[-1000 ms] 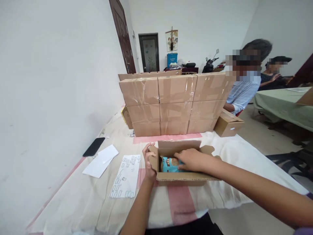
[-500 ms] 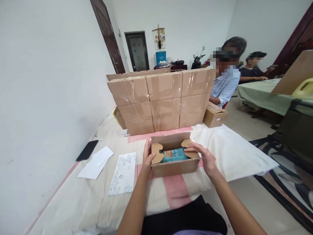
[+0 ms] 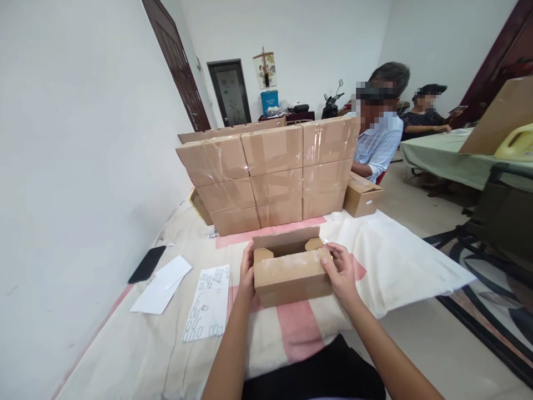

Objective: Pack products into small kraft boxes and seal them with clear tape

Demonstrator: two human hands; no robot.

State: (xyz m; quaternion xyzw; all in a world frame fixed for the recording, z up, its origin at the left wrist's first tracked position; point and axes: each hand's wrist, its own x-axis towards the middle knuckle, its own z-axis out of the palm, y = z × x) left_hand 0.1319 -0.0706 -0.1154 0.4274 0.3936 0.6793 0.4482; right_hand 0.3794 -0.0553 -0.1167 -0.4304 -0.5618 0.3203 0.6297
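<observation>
A small brown cardboard box (image 3: pixel 291 276) sits on the cloth-covered table (image 3: pixel 375 266) right in front of me. My left hand (image 3: pixel 247 273) grips its left end, fingers pressed against the side. My right hand (image 3: pixel 341 271) holds the right end, with fingers curled over the near flap, which is folded across the opening. The far flap still stands up behind it. The contents are hidden under the folded flap.
A wall of taped cardboard boxes (image 3: pixel 270 172) stands behind. A sticker sheet (image 3: pixel 207 303), white paper (image 3: pixel 160 284) and a black phone (image 3: pixel 146 264) lie at left. Another box (image 3: pixel 362 195) sits by a seated person (image 3: pixel 377 144); a second person sits farther right.
The side flaps were tucked in, then the near flap was folded over the opening, hiding the blue packet. My right hand came out of the box to its right end.
</observation>
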